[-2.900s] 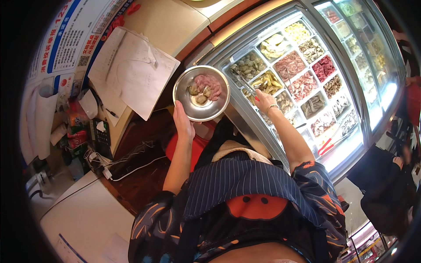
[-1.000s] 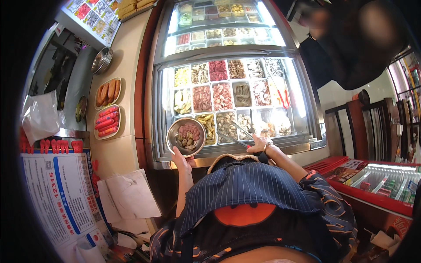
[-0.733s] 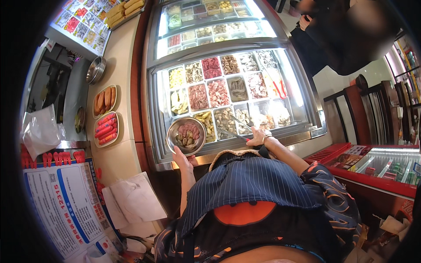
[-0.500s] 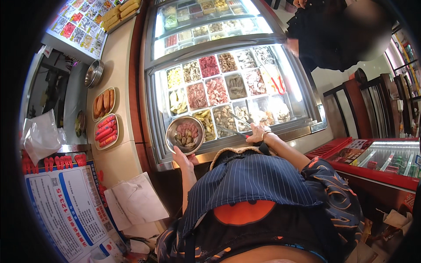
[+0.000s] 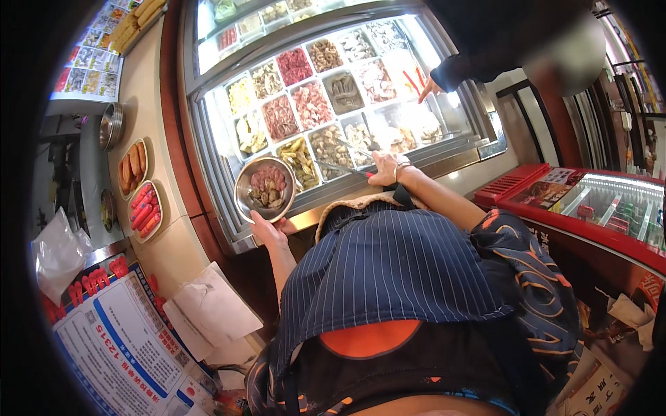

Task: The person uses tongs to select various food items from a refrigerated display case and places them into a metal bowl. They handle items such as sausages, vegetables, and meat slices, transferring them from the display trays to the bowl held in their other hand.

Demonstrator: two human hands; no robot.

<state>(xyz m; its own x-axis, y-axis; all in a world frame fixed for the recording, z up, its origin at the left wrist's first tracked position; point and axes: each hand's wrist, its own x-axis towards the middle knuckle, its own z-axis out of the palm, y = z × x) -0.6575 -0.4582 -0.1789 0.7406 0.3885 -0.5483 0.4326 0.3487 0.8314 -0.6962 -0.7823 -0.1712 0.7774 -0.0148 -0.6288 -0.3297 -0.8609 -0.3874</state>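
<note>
My left hand (image 5: 272,230) grips a round steel bowl (image 5: 242,197) from below at its near rim. Pieces of pinkish raw meat (image 5: 268,180) and some darker brownish pieces lie in it. The bowl is over the front left corner of a lit display case (image 5: 305,203). In my right hand (image 5: 386,170) is a pair of metal tongs (image 5: 341,168) with its arms spread. Their tips point left over a white tub of greyish-brown pieces (image 5: 326,147) in the front row. Beside it, next to the bowl, is a tub of yellow-green peppers (image 5: 297,158).
Another person's hand (image 5: 431,89) reaches over the case's right side, near red-handled tongs (image 5: 415,82). Left, a counter holds a tray of brown sausages (image 5: 132,166), a tray of red-wrapped sticks (image 5: 146,211) and stacked steel bowls (image 5: 111,127). A red drinks cooler (image 5: 517,186) stands right.
My view has turned, so the case sits further left and higher. The other person's hand now extends over the tubs with a finger out. I keep hold of the bowl and tongs.
</note>
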